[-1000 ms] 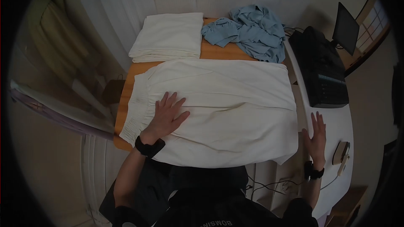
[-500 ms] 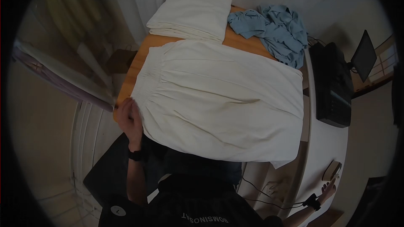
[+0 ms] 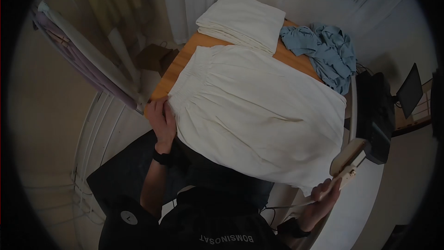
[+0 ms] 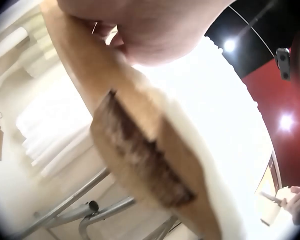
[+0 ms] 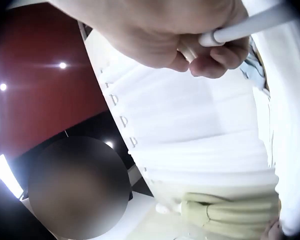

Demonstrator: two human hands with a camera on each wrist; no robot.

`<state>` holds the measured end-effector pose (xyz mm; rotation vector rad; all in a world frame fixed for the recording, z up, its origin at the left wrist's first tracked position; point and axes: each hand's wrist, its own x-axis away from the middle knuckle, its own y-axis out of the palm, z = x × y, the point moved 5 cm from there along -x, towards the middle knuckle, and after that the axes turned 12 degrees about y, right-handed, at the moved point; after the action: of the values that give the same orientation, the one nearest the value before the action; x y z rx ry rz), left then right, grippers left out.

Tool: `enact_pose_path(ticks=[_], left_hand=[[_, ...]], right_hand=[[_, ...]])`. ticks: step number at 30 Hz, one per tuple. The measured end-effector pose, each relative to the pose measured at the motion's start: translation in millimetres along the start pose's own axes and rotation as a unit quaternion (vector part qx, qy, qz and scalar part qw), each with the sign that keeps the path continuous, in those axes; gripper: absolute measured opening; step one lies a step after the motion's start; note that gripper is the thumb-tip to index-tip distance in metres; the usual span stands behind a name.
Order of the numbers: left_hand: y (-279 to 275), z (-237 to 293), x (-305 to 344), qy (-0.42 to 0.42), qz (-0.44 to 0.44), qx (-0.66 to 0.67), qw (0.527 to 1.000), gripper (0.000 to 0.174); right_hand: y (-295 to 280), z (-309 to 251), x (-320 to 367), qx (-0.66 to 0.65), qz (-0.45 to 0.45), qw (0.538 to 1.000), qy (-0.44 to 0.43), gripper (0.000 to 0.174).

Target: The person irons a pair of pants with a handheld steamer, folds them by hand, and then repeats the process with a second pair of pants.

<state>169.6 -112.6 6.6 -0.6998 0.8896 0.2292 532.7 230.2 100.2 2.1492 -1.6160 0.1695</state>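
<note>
A white garment (image 3: 263, 115) with a gathered waistband (image 3: 187, 85) lies spread over a wooden-topped table (image 3: 178, 65). At the waistband's near corner, my left hand (image 3: 162, 122) pinches the cloth with bent fingers; its own wrist view shows the hand (image 4: 150, 30) at the wooden edge. My right hand (image 3: 322, 206) grips the handle of a beige iron (image 3: 347, 159), raised by the garment's right end. In the right wrist view, fingers curl round the handle, from which a white cord (image 5: 255, 25) runs.
Folded white cloth (image 3: 245, 21) and a crumpled blue cloth (image 3: 326, 53) lie along the far side. To the right are a white side table (image 3: 354, 208), a black machine (image 3: 372, 115) and a monitor (image 3: 409, 90). Clothes (image 3: 81, 58) hang at the left.
My left hand has gone from the middle of the garment to its waistband corner. My right hand has taken hold of the iron and lifted it from the side table. The head view has turned.
</note>
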Motion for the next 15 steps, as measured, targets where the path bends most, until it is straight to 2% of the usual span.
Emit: enact_pose_path(ticks=[1, 2, 3, 5, 6, 7, 8, 10, 11, 12, 14, 15], left_hand=[[1, -4, -3, -0.002, -0.039, 0.014, 0.999, 0.019], [0, -10, -4, -0.006, -0.076, 0.025, 0.997, 0.02], [-4, -16, -5, -0.008, -0.071, 0.016, 0.997, 0.02], [-2, -31, -4, -0.074, -0.12, 0.153, 0.978, 0.021], [-7, -33, -4, -0.073, -0.12, 0.143, 0.98, 0.021], [-7, -36, -1, -0.131, -0.132, 0.179, 0.966, 0.022], [-7, -39, 2, -0.186, -0.148, 0.216, 0.947, 0.022], [-12, -37, 0, -0.188, -0.161, 0.232, 0.941, 0.023], [-11, -34, 0, -0.198, -0.167, 0.253, 0.932, 0.024], [-9, -29, -2, -0.185, -0.188, 0.263, 0.928, 0.024], [-9, -28, -2, -0.211, -0.185, 0.244, 0.928, 0.025], [-8, -34, -2, -0.182, -0.203, 0.224, 0.936, 0.025]], right_hand=[[46, 19, 19, -0.018, -0.031, 0.999, 0.026, 0.035], [78, 41, 32, 0.002, -0.127, 0.987, 0.093, 0.03], [106, 61, 46, 0.022, -0.223, 0.961, 0.16, 0.026], [154, 94, 77, 0.106, -0.31, 0.903, 0.278, 0.025], [172, 111, 91, 0.12, -0.368, 0.866, 0.316, 0.026], [185, 128, 104, 0.131, -0.419, 0.827, 0.352, 0.027], [196, 140, 117, 0.152, -0.444, 0.803, 0.368, 0.03], [210, 160, 136, 0.145, -0.48, 0.768, 0.399, 0.029], [213, 162, 137, 0.129, -0.469, 0.778, 0.398, 0.029], [216, 164, 139, 0.124, -0.486, 0.768, 0.399, 0.028], [216, 156, 130, 0.126, -0.496, 0.759, 0.403, 0.026], [210, 151, 118, 0.11, -0.476, 0.775, 0.4, 0.026]])
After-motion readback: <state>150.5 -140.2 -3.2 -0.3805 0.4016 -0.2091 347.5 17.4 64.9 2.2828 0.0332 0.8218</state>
